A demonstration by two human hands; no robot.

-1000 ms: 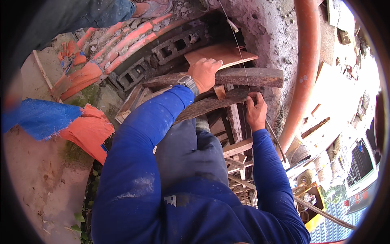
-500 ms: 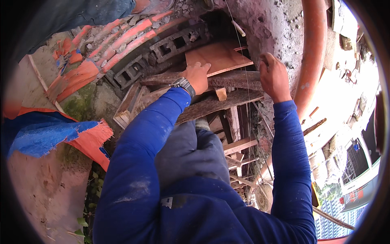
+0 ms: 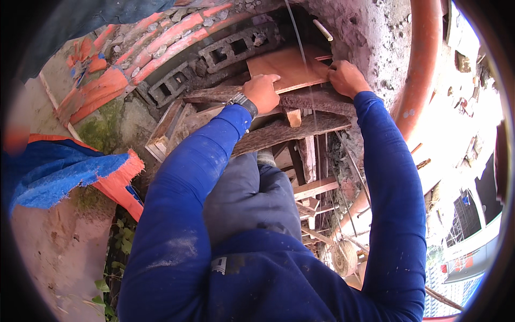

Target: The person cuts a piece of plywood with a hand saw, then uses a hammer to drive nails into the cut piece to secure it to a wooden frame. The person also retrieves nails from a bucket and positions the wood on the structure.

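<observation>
A brown plywood board (image 3: 279,68) lies tilted on weathered timbers (image 3: 316,100) in front of me. My left hand (image 3: 260,92) grips its near left edge, with curled fingers and the thumb along the board. My right hand (image 3: 347,78) has its fingers closed on the board's right end. A thin line (image 3: 299,40) hangs down across the board between my hands. A small cut wood block (image 3: 294,117) sits between two timbers just below. Undersides of both hands are hidden.
Hollow concrete blocks (image 3: 225,52) and rubble-strewn orange strips (image 3: 171,40) lie beyond. An orange pipe (image 3: 421,59) runs up the rough right wall. A blue-orange tarp (image 3: 75,177) is at left, a person's dark trouser leg (image 3: 96,16) above it. Timber framing (image 3: 316,188) drops below me.
My right hand has moved up from beside the lower timber and the line onto the board's right end. My left hand has shifted slightly down-left, and the board appears lower.
</observation>
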